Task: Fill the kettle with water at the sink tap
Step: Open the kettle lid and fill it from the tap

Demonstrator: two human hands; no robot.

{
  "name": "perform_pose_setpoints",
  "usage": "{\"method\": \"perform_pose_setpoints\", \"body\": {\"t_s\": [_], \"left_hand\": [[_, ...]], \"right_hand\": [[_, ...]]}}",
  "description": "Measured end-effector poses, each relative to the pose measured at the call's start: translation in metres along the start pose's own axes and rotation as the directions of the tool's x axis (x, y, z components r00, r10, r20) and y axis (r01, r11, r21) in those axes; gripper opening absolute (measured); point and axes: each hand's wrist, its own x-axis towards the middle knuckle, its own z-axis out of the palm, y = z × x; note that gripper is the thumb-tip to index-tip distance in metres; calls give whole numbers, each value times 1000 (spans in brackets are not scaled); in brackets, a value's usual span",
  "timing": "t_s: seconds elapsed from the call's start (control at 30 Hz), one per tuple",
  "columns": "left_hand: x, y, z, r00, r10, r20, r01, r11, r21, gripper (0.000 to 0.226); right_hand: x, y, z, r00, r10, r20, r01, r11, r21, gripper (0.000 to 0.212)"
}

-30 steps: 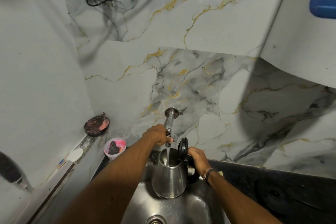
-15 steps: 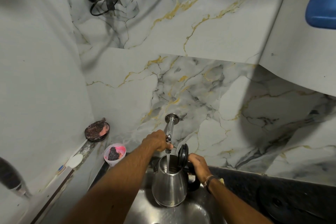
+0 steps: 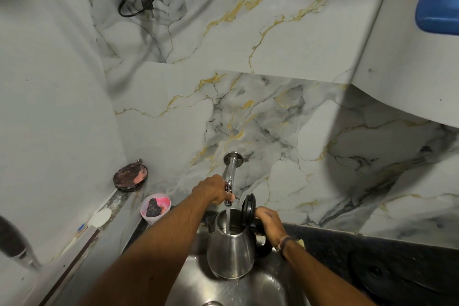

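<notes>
Kettle [image 3: 232, 251], lid [image 3: 248, 208] tipped open, is held upright over the sink [image 3: 270, 288] at lower centre of the frame by the right hand [image 3: 269, 225], which is closed round its black handle. Water is seen running from the tap [image 3: 229, 181] into the mouth, with the left hand [image 3: 212, 189] gripping the tap's lever. Filling is judged under way; the level cannot be told, and shutting off and lifting out are left

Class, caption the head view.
Left hand on tap, right hand holding open kettle under running water.
</notes>
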Motion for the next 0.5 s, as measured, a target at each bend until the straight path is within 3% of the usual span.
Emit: {"method": "perform_pose_setpoints", "body": {"t_s": [0.33, 0.5], "left_hand": [[-1, 0, 0, 1000, 0, -4, 0, 1000, -3, 39], [-3, 0, 0, 1000, -6, -3, 6, 1000, -9, 50]], "right_hand": [[-1, 1, 2, 1000, 4, 10, -4, 1000, -20, 25], [-3, 0, 3, 1000, -6, 21, 6, 1000, -20, 23]]}}
